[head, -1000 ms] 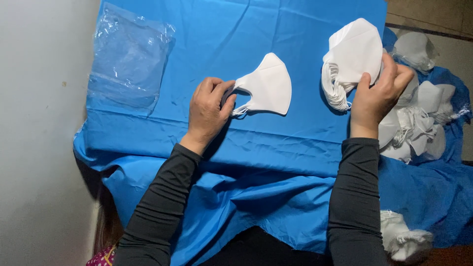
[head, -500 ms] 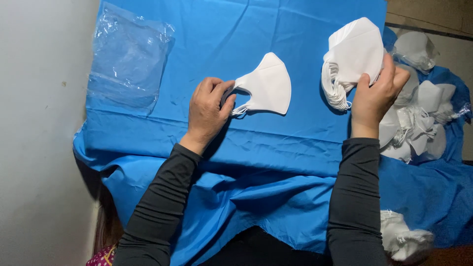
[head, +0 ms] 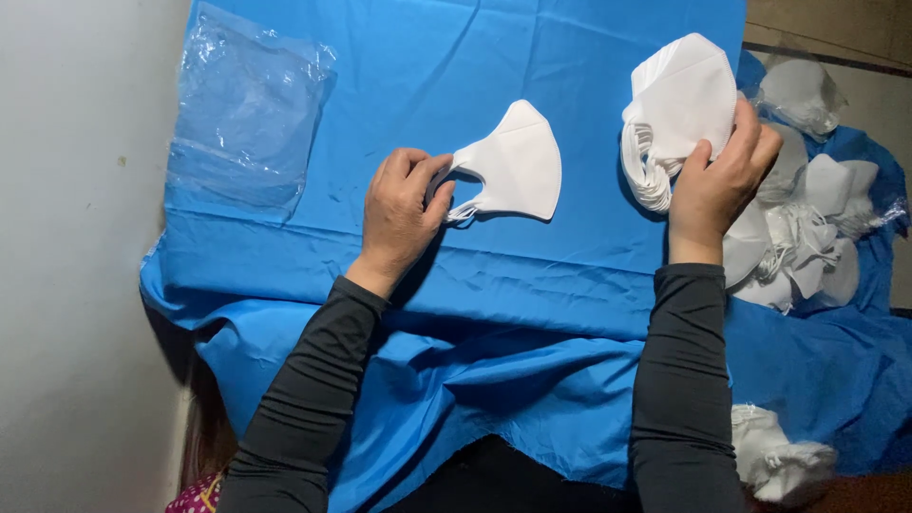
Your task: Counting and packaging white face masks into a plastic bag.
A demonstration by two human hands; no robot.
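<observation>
Blue cloth (head: 494, 285) covers our tabletop. Our left hand (head: 404, 214) pinches the ear loop of a flat white mask (head: 513, 166) at center. Our right hand (head: 717, 185) grips a mask stack (head: 679, 104) further right.

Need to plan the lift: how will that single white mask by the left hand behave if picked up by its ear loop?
The mask looks thin and flat-folded, so probably very light and floppy, likely dangling from the loop. It lies on smooth blue cloth, so a push may slide it. The left hand touches its loop end.
</observation>
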